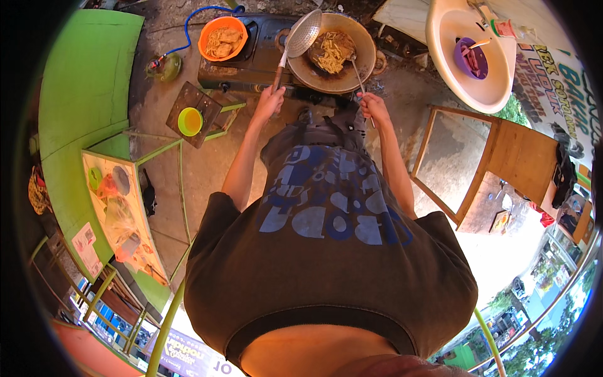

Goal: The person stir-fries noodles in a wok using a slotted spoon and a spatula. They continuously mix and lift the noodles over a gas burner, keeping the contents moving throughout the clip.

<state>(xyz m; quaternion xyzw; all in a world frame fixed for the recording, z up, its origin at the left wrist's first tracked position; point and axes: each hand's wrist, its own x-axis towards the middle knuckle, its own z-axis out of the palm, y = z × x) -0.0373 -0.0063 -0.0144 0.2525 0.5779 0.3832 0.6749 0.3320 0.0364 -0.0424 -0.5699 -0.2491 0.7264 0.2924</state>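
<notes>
My left hand (270,102) grips the handle of a perforated metal skimmer (305,34), whose bowl hangs over the left rim of a large wok (301,70). In my right hand (374,107) is the thin handle of a metal spatula (358,73), its far end down inside the wok. Pale yellow strips of food (331,59) lie in dark oil at the middle of the wok, close to the spatula's end. The wok sits on the right side of a dark gas stove (268,35). The skimmer's bowl appears to hold no food.
An orange bowl (223,54) of fried food stands on the stove's left side. A green gas cylinder (167,68) with a blue hose (188,28) is left of it. A green cup (190,121) rests on a wooden stool (207,106). To the right, a purple bowl (476,63) sits in a washbasin (438,52).
</notes>
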